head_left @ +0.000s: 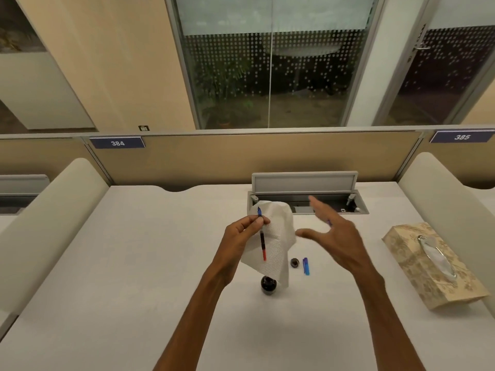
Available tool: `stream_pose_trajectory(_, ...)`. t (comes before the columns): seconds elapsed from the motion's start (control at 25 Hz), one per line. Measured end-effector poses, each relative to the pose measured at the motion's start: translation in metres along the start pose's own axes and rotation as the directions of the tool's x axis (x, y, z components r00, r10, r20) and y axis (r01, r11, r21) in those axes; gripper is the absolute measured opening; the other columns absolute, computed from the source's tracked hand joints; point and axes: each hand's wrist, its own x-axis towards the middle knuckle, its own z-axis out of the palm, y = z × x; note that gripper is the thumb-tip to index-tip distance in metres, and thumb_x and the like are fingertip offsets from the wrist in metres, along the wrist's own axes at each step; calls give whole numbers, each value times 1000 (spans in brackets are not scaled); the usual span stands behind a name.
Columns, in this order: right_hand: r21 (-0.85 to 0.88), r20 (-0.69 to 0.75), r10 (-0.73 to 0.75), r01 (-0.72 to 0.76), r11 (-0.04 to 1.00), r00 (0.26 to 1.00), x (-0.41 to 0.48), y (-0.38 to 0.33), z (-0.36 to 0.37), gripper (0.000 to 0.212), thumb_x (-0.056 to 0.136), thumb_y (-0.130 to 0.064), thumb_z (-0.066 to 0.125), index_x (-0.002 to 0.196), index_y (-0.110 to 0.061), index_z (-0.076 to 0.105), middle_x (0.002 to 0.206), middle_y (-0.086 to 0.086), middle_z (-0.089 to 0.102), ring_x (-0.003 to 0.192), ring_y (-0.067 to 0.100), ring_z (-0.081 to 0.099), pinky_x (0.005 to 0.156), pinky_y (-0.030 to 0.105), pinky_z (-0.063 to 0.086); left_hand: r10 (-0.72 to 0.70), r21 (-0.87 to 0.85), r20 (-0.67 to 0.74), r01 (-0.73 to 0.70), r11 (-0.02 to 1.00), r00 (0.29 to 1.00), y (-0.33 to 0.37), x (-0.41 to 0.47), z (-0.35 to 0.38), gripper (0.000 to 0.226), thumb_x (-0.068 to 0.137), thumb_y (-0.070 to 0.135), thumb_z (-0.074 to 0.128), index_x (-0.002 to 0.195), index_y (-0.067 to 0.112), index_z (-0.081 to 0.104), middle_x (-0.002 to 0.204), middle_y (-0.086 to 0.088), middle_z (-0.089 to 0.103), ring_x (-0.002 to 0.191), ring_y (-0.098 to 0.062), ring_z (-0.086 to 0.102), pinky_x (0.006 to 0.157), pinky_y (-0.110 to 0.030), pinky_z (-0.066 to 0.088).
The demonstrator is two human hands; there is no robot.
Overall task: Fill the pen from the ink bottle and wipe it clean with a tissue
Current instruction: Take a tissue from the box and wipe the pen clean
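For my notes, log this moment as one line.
left hand: holds pen, tissue | right hand: open, empty | ink bottle: uncapped | cap: on desk

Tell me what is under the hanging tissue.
Directly under the tissue stands the open ink bottle on the desk; the tissue's lower corner covers part of its mouth, so the ink level cannot be seen. The bottle cap lies beside it, uncovered.

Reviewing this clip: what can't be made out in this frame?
- Ink bottle, head view: its mouth is hidden by the hanging tissue.
- Right hand: motion-blurred, open; something purple near the fingers is unreadable.
- Pen in the left hand grip: nib too small to judge.
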Motion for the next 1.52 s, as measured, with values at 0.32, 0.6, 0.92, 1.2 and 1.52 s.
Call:
stream_pose_trajectory(0.32,451,308,-31,-117,885,951,-3,-24,53,37,71,-51,77,105,-54,64,102,-25,71,99,4,70,82,16,58,-13,-67,25,14,998,1000,11,3,-8,23,91,41,58,102,27,73,102,5,70,104,-23,64,87,-28,54)
stream_pose_trajectory(0.6,677,319,-31,-205,706,947,1,-31,57,45,76,-36,76,119,-41,66,100,-4,78,80,12,75,62,17,56,-17,-181,82,31,983,996,16,6,-20,29,97,33,56,112,13,71,112,-3,71,105,-19,67,92,-35,57)
stream_pose_trajectory(0.92,664,54,258,-228,712,965,19,-22,68,6,92,-21,65,90,-24,70,77,-6,75,74,14,71,60,13,53,106,162,-33,-99,982,994,18,-4,-25,23,101,30,54,113,20,70,99,5,75,91,-13,71,77,-20,57)
stream_pose_trajectory(1.2,426,-115,154,-91,900,981,19,-32,69,14,96,-17,59,88,-28,63,92,-4,64,78,9,61,75,18,51,244,193,-154,-214,958,957,23,-10,-12,29,99,23,56,122,9,67,100,-8,74,84,-19,71,73,-16,54)
stream_pose_trajectory(1.52,694,102,168,-191,694,980,15,-48,60,28,84,-12,74,107,-25,66,87,-17,76,82,2,73,62,13,55,152,200,-158,-119,973,976,15,-13,-4,28,92,25,69,118,15,67,105,-4,76,84,-15,72,84,-31,62)
